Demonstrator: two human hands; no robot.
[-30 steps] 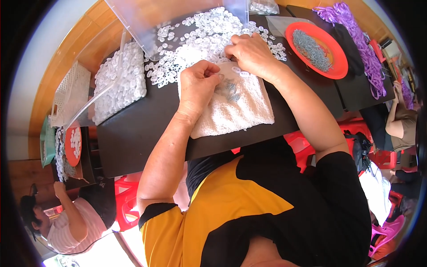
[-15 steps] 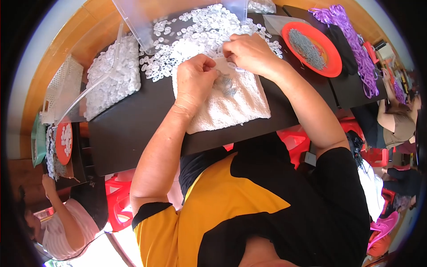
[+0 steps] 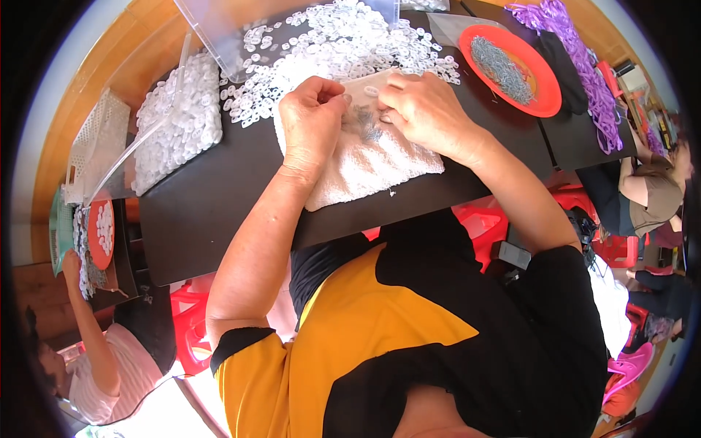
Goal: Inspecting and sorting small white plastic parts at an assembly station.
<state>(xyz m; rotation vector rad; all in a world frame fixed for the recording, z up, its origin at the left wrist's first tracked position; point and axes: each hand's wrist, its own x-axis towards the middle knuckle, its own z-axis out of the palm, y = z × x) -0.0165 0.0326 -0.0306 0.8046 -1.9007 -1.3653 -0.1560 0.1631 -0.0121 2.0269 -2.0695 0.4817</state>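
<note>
A white towel [image 3: 376,179] lies on the dark table in front of me, with a small heap of thin grey metal pins [image 3: 371,130] on it. My left hand [image 3: 312,120] rests at the towel's left side, thumb and fingers pinched together; whatever they hold is too small to make out. Over the heap's right edge, my right hand [image 3: 429,113] has its fingers curled in a pinch, their contents hidden. A small white oval plastic piece [image 3: 371,92] sits on the towel between the hands. Beyond them spreads a big pile of similar white pieces [image 3: 328,51].
A red plate [image 3: 544,102] of grey pins stands at the right, beside purple ribbon [image 3: 577,51]. At the left are a bag of white pieces [image 3: 175,128] and a white perforated basket [image 3: 101,146]. A clear plastic bin [image 3: 212,33] tips over the pile. Other people sit on both sides.
My right hand has come back from the edge of the white pile to the pins on the towel. My left hand stays pinched at nearly the same place.
</note>
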